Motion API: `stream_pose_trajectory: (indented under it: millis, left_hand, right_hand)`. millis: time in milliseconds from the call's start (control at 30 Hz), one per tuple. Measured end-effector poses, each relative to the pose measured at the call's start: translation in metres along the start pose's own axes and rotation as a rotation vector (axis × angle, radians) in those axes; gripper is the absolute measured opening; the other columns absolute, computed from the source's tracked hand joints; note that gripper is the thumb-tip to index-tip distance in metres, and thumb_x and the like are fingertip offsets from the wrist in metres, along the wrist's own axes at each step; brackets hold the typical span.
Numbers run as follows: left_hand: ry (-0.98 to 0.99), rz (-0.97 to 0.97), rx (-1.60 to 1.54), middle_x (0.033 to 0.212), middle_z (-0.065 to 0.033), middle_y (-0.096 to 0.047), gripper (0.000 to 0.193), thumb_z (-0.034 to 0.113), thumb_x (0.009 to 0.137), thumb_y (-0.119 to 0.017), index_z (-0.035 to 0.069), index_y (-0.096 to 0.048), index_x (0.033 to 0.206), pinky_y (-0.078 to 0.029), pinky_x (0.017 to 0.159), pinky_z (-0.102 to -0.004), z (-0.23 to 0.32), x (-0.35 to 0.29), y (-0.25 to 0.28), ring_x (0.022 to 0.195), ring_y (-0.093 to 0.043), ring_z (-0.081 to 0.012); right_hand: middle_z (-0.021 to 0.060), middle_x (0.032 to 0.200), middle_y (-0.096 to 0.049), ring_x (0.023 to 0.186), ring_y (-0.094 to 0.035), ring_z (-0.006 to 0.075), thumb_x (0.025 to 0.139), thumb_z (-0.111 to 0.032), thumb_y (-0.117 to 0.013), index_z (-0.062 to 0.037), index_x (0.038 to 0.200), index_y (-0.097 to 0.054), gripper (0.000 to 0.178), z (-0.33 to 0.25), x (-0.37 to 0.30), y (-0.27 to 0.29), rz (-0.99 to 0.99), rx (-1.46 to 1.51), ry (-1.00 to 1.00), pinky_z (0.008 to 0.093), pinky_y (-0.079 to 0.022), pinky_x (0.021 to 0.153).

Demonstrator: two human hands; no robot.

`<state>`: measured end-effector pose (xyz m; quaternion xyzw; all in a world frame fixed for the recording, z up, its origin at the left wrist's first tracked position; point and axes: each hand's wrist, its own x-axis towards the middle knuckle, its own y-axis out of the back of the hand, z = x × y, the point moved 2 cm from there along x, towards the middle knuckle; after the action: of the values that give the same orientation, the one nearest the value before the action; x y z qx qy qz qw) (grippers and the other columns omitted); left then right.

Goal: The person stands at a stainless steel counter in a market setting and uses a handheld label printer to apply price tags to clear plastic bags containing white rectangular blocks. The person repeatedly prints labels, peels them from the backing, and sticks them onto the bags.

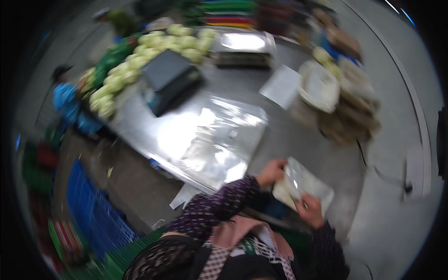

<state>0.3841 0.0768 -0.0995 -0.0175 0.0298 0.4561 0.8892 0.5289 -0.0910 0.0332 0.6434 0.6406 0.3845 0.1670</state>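
Head view: the left hand point(270, 171) grips the left edge of a clear plastic bag point(305, 184) with closed fingers, while the right hand point(310, 209) pinches its lower edge. The bag lies at the near edge of the steel surface point(298, 135), just right of a stack of clear sheets point(219, 140); a black scale point(169, 77) and pale green cabbages point(140, 60) sit farther back.

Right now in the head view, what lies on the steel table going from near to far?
Clear bag held in both hands → stack of clear plastic sheets → dark weighing scale → pile of pale green cabbages.
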Motion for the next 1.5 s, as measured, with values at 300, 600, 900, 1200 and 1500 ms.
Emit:
stream_pose_trajectory:
  millis: [300,600,900,1200,1500]
  left_hand:
    - [-0.079,-0.074,0.169,0.091,-0.0172,-0.074,0.036,0.008,0.065,-0.068,0.001,-0.073,0.099,-0.055,0.077,-0.0365,-0.006,0.04,0.005,0.084,-0.071,-0.0267]
    - [-0.406,0.062,-0.074,0.117,-0.0096,-0.064,0.027,0.018,0.09,-0.065,0.006,-0.063,0.114,-0.047,0.093,-0.0377,0.01,0.041,-0.115,0.106,-0.061,-0.0262]
    - [0.128,-0.175,-0.618,0.141,-0.0069,-0.054,0.062,0.055,0.1,-0.044,0.009,-0.049,0.143,-0.038,0.108,-0.0414,0.094,0.017,0.068,0.128,-0.051,-0.0236]
    - [0.055,-0.01,-0.796,0.139,-0.0159,-0.052,0.074,0.043,0.09,-0.067,0.0,-0.041,0.144,-0.041,0.107,-0.0445,0.152,-0.149,0.125,0.125,-0.053,-0.029]
    - [0.321,0.623,-0.946,0.111,-0.0165,-0.065,0.041,0.008,0.09,-0.068,-0.009,-0.054,0.125,-0.058,0.083,-0.0423,0.148,-0.23,0.19,0.094,-0.068,-0.0281]
  right_hand:
    - [0.0211,0.096,-0.064,0.086,-0.066,0.0281,0.084,-0.011,-0.073,0.0085,0.105,-0.067,0.029,-0.012,-0.023,0.077,-0.206,0.005,0.068,0.0331,-0.054,0.076]
    - [0.0189,0.092,-0.066,0.086,-0.063,0.0374,0.074,-0.014,-0.07,0.0024,0.104,-0.063,0.035,-0.006,0.045,0.058,0.301,-0.02,0.023,0.042,-0.049,0.077]
    - [0.0044,0.1,-0.066,0.085,-0.064,0.0136,0.095,-0.018,-0.06,0.0013,0.111,-0.063,0.025,-0.08,0.099,0.124,0.748,0.925,-0.162,0.0262,-0.05,0.072]
    - [0.0061,0.096,-0.069,0.082,-0.063,0.0108,0.086,-0.008,-0.062,0.0049,0.107,-0.065,0.025,-0.068,0.187,-0.003,-0.014,0.977,-0.439,0.024,-0.05,0.074]
    - [0.0111,0.106,-0.069,0.088,-0.069,0.0166,0.087,-0.025,-0.074,0.0039,0.127,-0.056,0.052,-0.091,0.179,-0.09,-0.473,1.097,-0.549,0.0285,-0.056,0.079]
